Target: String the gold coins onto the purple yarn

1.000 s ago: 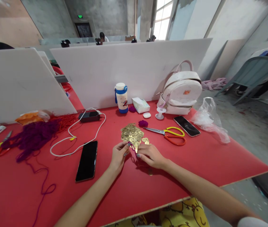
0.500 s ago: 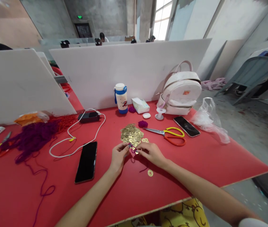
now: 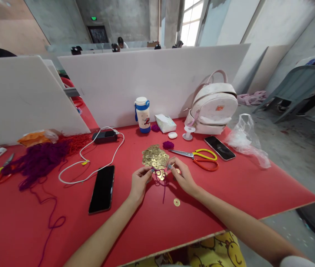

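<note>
My left hand [image 3: 141,182] pinches a thin purple cord [image 3: 163,191] just in front of the pile of gold coins [image 3: 154,155]. The cord forms loops between my hands, and one end hangs toward me. To the right of the loops is my right hand [image 3: 182,177], thumb and fingers closed together at the coins' right edge; whatever lies between its fingertips is too small to make out. A single gold coin [image 3: 176,202] lies on the red table [image 3: 146,226], nearer to me. Scissors [image 3: 196,154] with yellow and orange handles lie right of the pile.
Left of my hands are a black phone [image 3: 102,190], a white cable [image 3: 81,181] and purple yarn [image 3: 39,159]. Behind the coins stand a bottle [image 3: 142,115], a tissue pack [image 3: 165,123] and a spool [image 3: 188,133]. A backpack [image 3: 213,107] and second phone [image 3: 219,147] are at the right.
My right hand has moved slightly up and right, away from my left hand. The cord loops have opened out, and a cord end now hangs toward me. My left hand keeps its place.
</note>
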`<state>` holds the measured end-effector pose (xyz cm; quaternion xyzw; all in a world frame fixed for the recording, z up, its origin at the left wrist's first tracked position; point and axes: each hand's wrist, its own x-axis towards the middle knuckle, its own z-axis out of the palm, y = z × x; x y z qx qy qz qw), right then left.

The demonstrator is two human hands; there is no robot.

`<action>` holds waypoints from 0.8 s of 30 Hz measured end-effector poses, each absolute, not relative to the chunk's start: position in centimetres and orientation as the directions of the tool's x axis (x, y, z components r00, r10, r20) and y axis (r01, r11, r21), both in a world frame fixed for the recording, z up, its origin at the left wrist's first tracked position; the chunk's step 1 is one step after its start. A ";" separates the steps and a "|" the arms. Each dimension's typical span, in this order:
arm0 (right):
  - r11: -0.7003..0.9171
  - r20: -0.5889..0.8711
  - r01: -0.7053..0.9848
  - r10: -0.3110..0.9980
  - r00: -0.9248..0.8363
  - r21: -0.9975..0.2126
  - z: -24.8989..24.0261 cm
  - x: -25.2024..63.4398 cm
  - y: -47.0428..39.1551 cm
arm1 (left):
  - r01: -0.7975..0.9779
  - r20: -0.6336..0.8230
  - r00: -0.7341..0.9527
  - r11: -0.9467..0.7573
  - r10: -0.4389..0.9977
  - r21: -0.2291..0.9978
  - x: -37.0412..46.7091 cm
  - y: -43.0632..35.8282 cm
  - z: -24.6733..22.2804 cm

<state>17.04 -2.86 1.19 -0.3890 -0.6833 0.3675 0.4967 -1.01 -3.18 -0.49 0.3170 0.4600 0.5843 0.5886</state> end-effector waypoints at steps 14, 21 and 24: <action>0.371 0.304 0.337 0.923 -0.236 -0.865 0.6 16.7 -2.5 | -0.183 -0.110 -0.272 0.061 0.956 0.981 -1.3 -3.4 -0.1; 0.351 0.294 0.276 0.928 -0.229 -0.895 0.8 16.7 -2.8 | -0.181 -0.124 -0.297 0.071 0.947 0.981 -1.4 -3.4 0.2; 0.437 0.341 0.310 0.885 -0.318 -0.844 0.7 16.5 -3.2 | -0.177 -0.115 -0.263 0.069 0.958 0.982 -1.3 -3.5 0.0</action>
